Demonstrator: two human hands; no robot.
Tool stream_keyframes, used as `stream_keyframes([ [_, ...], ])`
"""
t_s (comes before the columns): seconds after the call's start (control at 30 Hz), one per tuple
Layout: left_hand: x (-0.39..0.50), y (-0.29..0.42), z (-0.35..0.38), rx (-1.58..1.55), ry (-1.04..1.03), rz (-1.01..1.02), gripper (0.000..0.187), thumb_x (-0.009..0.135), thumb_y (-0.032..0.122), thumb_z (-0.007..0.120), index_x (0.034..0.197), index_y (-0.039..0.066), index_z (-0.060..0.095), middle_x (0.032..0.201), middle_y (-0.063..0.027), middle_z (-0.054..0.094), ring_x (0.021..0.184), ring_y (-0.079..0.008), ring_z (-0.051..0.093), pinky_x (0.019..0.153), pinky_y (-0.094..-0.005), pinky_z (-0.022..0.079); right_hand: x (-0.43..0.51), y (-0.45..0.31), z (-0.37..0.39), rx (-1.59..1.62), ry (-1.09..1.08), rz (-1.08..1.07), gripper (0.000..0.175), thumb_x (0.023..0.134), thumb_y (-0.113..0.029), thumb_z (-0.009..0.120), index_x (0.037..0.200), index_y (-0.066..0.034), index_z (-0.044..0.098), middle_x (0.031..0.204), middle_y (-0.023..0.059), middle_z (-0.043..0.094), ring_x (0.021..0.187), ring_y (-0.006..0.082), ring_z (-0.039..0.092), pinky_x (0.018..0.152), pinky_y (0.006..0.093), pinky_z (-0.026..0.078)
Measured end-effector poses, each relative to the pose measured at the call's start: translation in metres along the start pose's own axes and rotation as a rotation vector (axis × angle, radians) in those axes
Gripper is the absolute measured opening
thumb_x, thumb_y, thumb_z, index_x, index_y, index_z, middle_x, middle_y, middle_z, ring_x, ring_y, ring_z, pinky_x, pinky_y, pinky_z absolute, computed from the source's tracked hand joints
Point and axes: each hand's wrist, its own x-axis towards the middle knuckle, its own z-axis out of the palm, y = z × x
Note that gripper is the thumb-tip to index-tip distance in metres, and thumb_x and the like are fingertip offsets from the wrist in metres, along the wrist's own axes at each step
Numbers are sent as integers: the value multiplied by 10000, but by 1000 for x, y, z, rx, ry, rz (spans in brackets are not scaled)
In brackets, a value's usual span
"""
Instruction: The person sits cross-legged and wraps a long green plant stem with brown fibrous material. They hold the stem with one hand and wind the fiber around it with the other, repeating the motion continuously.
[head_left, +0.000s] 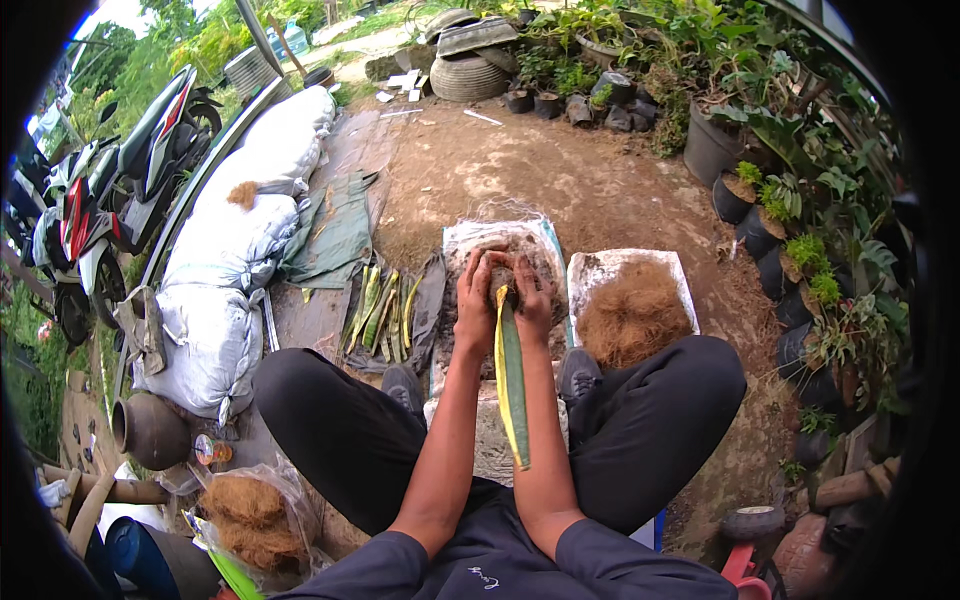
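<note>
Both of my hands are cupped around a clump of dark soil (501, 279) above a soil-covered white sack (551, 240). My left hand (475, 296) presses on the clump's left side, and my right hand (531, 292) on its right. From the clump a long green leaf with yellow edges (512, 382) points back towards my body, between my forearms. Right of the sack, brown coconut fibre (636, 315) is heaped on a white sheet or sack (589, 271). To the left, several cut variegated leaves (382, 311) lie on dark plastic (429, 300).
Full white sacks (217, 300) line the left side, near a clay pot (152, 433) and bagged fibre (251, 521). A green cloth or sheet (330, 232) lies beyond the leaves. Potted plants (757, 240) border the right. My shoes (579, 373) flank the soil-covered sack.
</note>
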Motion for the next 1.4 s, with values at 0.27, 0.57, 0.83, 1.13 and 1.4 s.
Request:
stream_keyframes([
  [0.27, 0, -4, -3, -217, -27, -136, 407, 886, 341, 421, 1068, -11, 514, 955, -92, 576, 924, -149, 511, 878, -270, 359, 2, 2, -3, 159, -43, 159, 445, 920, -355, 400, 896, 35, 612, 893, 93, 617, 819, 149, 570, 748, 256, 434],
  [0.57, 3, -22, -11, -199, -50, -121, 435, 787, 223, 506, 1131, -40, 464, 992, -114, 582, 919, -163, 525, 843, -290, 392, 3, 11, -4, 101, 87, 326, 292, 911, -319, 432, 872, -46, 527, 889, 53, 543, 881, 138, 521, 808, 283, 398],
  [0.83, -5, -30, -6, -747, 263, -556, 406, 885, 390, 334, 1102, 95, 508, 977, -90, 589, 876, -210, 566, 784, -338, 455, 1, 18, -9, 55, -38, 343, 250, 831, -122, 591, 1036, -45, 471, 990, 58, 518, 949, 129, 488, 821, 262, 395],
  [1.13, -8, -43, 2, -538, 151, -460, 349, 902, 349, 382, 1107, 85, 481, 1017, -38, 541, 922, -129, 514, 838, -273, 398, 2, 23, -9, 147, 219, 210, 359, 882, -319, 506, 1033, 6, 515, 984, 72, 563, 890, 125, 538, 777, 249, 426],
  [1.4, -8, -55, 0, -533, 112, -399, 387, 915, 364, 366, 1127, 55, 462, 1027, -49, 514, 933, -131, 493, 838, -273, 393, 0, 20, -11, 232, 279, 256, 472, 862, -283, 541, 1176, 47, 418, 1050, 111, 540, 931, 164, 536, 818, 268, 428],
])
